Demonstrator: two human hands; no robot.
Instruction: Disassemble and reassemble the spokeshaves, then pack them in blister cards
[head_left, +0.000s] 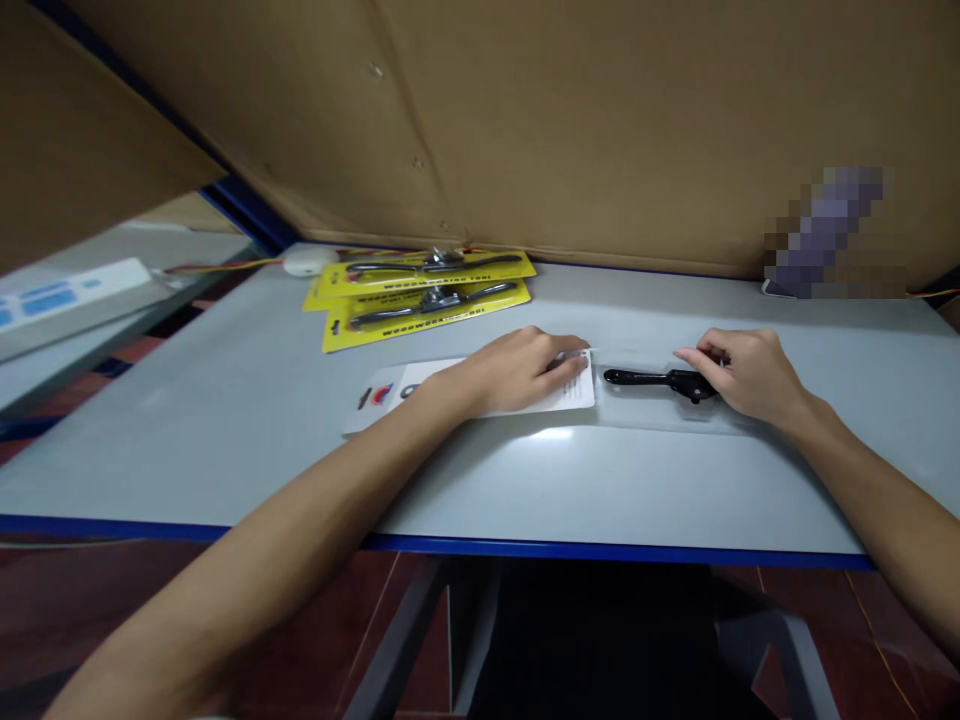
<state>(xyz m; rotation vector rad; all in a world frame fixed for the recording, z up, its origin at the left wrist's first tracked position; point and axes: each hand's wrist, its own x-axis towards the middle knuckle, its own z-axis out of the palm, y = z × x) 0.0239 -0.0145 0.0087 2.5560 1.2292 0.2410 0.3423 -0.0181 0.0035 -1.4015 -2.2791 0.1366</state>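
While your right hand [746, 375] is pinching the black tool [660, 379] in its clear tray [637, 412] at frame center, your left hand [525, 368] is pressing flat on the white card [390, 390]. Two yellow packs [427, 290], upper left, are lying finished; this one is still lying unassembled.

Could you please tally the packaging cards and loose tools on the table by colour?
Yellow cards with a packed tool: 2
White card, under the left hand: 1
Black loose tool, at the right hand: 1
Total: 4
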